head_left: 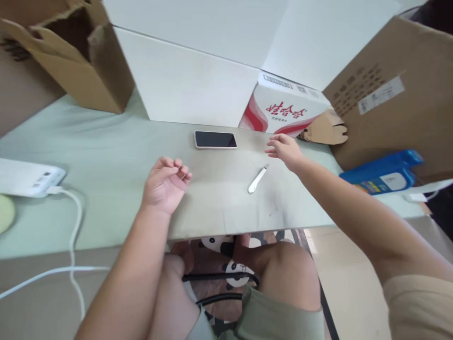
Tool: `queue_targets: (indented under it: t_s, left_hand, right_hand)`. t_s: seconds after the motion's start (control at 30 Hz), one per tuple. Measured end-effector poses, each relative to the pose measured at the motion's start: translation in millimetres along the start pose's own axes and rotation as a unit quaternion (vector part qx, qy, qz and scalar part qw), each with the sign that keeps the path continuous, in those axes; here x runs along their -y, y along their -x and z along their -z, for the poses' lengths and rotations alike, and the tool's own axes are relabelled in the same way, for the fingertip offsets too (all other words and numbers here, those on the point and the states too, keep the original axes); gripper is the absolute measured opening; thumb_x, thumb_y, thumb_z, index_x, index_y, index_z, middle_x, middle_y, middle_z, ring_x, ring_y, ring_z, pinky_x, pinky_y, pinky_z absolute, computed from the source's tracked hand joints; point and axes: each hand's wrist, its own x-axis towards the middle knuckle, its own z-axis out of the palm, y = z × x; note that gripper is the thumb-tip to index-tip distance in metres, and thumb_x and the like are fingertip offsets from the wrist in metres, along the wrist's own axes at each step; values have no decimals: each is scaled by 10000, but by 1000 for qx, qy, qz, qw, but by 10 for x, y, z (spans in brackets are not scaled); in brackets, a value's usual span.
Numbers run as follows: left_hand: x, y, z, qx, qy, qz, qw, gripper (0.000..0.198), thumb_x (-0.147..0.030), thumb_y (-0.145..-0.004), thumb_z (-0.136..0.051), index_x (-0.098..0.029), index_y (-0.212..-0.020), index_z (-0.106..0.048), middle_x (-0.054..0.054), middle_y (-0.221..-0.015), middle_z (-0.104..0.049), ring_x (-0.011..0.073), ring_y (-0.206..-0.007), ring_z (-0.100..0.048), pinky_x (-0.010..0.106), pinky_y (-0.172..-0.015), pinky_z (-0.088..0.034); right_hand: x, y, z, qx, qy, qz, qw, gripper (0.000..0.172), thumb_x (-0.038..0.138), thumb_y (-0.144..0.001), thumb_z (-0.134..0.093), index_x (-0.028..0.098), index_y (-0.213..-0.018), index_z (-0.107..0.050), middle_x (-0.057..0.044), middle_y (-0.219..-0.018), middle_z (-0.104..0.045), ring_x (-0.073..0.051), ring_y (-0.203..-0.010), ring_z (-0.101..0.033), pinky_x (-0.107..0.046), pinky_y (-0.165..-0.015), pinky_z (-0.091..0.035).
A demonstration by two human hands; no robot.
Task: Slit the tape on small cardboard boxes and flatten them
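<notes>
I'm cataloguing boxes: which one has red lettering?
The white box beyond the right hand: red script crosses its front, whereas the open brown box at left and the big brown box at right show none.

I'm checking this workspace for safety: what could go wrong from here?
The white utility knife lies with its tip toward the right hand; if its blade is exposed, which is hard to tell, it might nick a finger. The white cable plugged into the power bank hangs over the front of the table, so a snag could drag the power bank.
</notes>
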Motion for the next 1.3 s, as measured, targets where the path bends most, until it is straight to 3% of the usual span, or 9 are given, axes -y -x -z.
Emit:
queue_targets:
  t_s: [0.17, 0.3, 0.4, 0.63, 0.8, 0.9, 1.07, 1.2, 1.3]
  left_hand:
    - [-124, -25, 101, 17, 25, -13, 999, 300, -61, -479, -766, -194, -644, -554, -65, -703, -583, 78, -595, -582, 216, -601, -537]
    - [-255, -103, 210, 11, 39, -26, 999, 323, -94, -516, -760, -196, -674, -498, -64, -728, -565, 71, -606, -572, 216, -628, -522]
    - [-343, -172, 296, 11, 52, -35, 998, 350, -108, -517, -762, -197, -682, -466, -62, -728, -552, 73, -614, -565, 215, -635, -495]
    - [-376, -277, 472, 6, 58, -79, 995, 286, -171, -610, -763, -225, -743, -516, -38, -747, -562, 108, -682, -556, 249, -664, -466]
    - [-281, -238, 546, 24, 7, -187, 982, 284, -371, -706, -824, -269, -889, -632, 23, -925, -652, 206, -932, -603, 327, -785, -527]
    - [-251, -228, 541, -1, 13, -174, 985, 362, -417, -660, -860, -268, -891, -624, 18, -874, -625, 197, -868, -585, 324, -738, -525]
    - [-264, -226, 451, -56, -32, -202, 977, 238, -340, -757, -753, -228, -766, -543, -5, -738, -525, 153, -738, -518, 290, -659, -454]
    - [-325, -76, 378, -180, -145, -404, 885, 209, -173, -697, -610, -214, -641, -413, -50, -586, -362, 106, -563, -355, 272, -560, -301]
    - [-394, 135, 313, -195, -186, -539, 798, 172, -130, -694, -554, -215, -674, -406, -61, -579, -374, 104, -537, -349, 271, -563, -290]
  right_hand:
    - [554, 253, -1175, 155, 35, 123, 980, 123, 157, -845, -653, 210, -955, -637, -4, -954, -687, -126, -698, -720, -255, -620, -576]
    - [1019, 323, -1939, 241, 98, 269, 927, 134, 174, -902, -585, 208, -1022, -634, -36, -1049, -696, -151, -749, -712, -411, -857, -623]
    - [1350, 379, -2443, 255, 116, 362, 889, 134, 147, -920, -545, 213, -1000, -629, -47, -1089, -701, -202, -996, -706, -460, -1042, -563]
    - [1857, 1109, -3309, 375, 160, 547, 731, 252, 11, -832, -593, 219, -965, -648, -8, -1572, -488, -149, -1361, -547, -301, -1206, -464]
    - [1868, 1653, -3401, 356, 183, 595, 697, 459, 78, -856, -557, 249, -1281, -576, 47, -1699, -339, -164, -1465, -477, -319, -1125, -543]
    - [1868, 1777, -3351, 335, 273, 549, 715, 662, 239, -934, -547, 335, -1560, -354, 46, -1497, -593, -211, -1184, -666, -410, -991, -616]
    - [1923, 1687, -3227, 256, 320, 478, 777, 574, 219, -1030, -421, 276, -1597, -353, 12, -1104, -734, -186, -1000, -676, -438, -1009, -564]
    - [1773, 1442, -2941, 217, 278, 458, 816, 423, 178, -1003, -502, 171, -1425, -526, -57, -1064, -722, -217, -944, -661, -415, -948, -549]
    - [1483, 1268, -2563, 178, 215, 443, 852, 144, 146, -972, -529, 186, -1067, -630, -39, -1013, -705, -159, -755, -610, -353, -849, -532]
